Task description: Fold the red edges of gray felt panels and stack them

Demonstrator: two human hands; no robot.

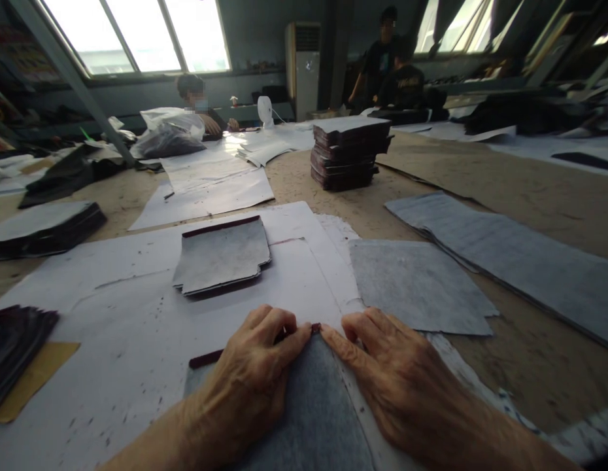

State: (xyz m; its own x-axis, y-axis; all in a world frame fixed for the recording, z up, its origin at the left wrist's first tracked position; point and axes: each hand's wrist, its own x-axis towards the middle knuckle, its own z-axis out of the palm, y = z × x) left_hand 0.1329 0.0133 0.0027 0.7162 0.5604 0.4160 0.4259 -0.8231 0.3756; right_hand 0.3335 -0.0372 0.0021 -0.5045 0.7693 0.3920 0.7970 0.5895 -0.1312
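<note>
A grey-backed fabric panel [318,399] with a dark red folded edge lies on white paper right in front of me. My left hand [262,360] is closed at its far edge, thumb and finger pressed on the dark red fold. From the other side, my right hand [377,353] has its fingers curled and a fingertip pushing on the same fold near the corner. The two sets of fingertips nearly meet. Beyond my left hand, a small stack of similar grey panels [225,252] shows one dark red edge. Another grey piece [416,284] lies beyond my right hand.
A tall stack of dark red pieces [350,154] stands farther back. Long grey strips [510,255] lie at right. Dark piles [19,347] and a grey-topped stack [44,229] sit at left. Beyond a plastic bag [169,131], a person works; other people are behind.
</note>
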